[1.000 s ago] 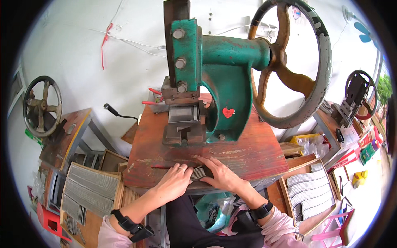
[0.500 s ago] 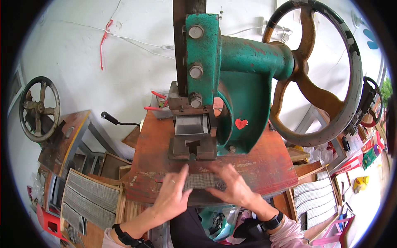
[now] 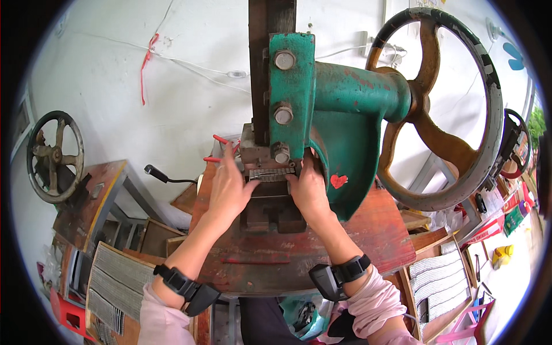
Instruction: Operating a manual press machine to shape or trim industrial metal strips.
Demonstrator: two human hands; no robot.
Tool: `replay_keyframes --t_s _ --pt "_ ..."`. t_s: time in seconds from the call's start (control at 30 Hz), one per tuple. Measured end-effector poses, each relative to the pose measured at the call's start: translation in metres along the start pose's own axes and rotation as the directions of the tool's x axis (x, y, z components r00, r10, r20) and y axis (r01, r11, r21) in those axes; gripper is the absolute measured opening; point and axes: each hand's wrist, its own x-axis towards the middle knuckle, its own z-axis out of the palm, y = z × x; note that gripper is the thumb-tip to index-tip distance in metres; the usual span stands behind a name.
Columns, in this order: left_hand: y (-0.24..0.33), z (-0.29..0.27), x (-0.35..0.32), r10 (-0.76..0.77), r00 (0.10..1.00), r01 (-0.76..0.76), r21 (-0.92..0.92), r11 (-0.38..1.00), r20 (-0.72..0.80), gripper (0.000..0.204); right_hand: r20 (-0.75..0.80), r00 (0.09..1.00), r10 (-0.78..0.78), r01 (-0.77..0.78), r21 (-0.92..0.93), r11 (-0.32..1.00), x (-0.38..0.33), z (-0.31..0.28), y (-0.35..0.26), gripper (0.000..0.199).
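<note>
A grey ribbed metal strip [image 3: 272, 174] lies across the jaws of a green hand press [image 3: 292, 92], above its dark steel base block [image 3: 272, 214]. My left hand [image 3: 226, 191] is open at the strip's left end, fingers stretched up and the thumb pointing at its edge. At the other end my right hand [image 3: 310, 190] has its thumb against or close to the strip. Its fingers reach up beside the press head, spread from the thumb and partly hidden. A thin red rod [image 3: 256, 261] rests on the reddish wooden table [image 3: 351, 250].
The press's large handwheel [image 3: 422, 103] rises at the right. Wooden trays with grey ribbed strips stand on both sides, the left tray [image 3: 123, 282] and the right tray [image 3: 440, 282]. Red-handled pliers [image 3: 221, 148] are behind my left hand. Another handwheel [image 3: 56, 156] is far left.
Both hands have moved forward from the table's front edge to the press. The grey ribbed strip has gone from the table into the press jaws, uncovering the red rod.
</note>
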Motion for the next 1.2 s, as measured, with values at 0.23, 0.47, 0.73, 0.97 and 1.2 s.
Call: replay_keyframes --t_s 0.23,0.47,0.73,0.97,1.2 --pt "-0.008 -0.033 -0.129 0.211 0.838 -0.245 0.003 0.969 0.503 0.044 -0.028 0.999 -0.017 0.017 0.004 1.000 -0.003 -0.001 0.000 0.069" --pt "-0.003 -0.059 -0.086 0.221 0.971 -0.214 -0.082 0.973 0.088 0.027 0.128 0.991 -0.021 -0.002 0.175 0.985 -0.037 -0.042 -0.015 0.061" --pt "-0.015 -0.008 -0.010 -0.069 0.986 0.078 -0.055 0.995 0.149 0.035 0.139 0.966 -0.217 0.229 -0.073 0.971 -0.050 -0.156 -0.034 0.045" --pt "-0.008 0.002 -0.017 -0.180 0.966 0.159 0.123 0.980 0.183 0.051 -0.122 0.793 -0.596 0.453 -0.537 0.712 0.002 -0.266 -0.071 0.027" --pt "-0.014 0.009 -0.011 -0.259 0.928 0.253 0.054 0.966 0.267 0.060 -0.157 0.686 -0.711 0.318 -0.814 0.486 0.114 -0.334 -0.058 0.031"
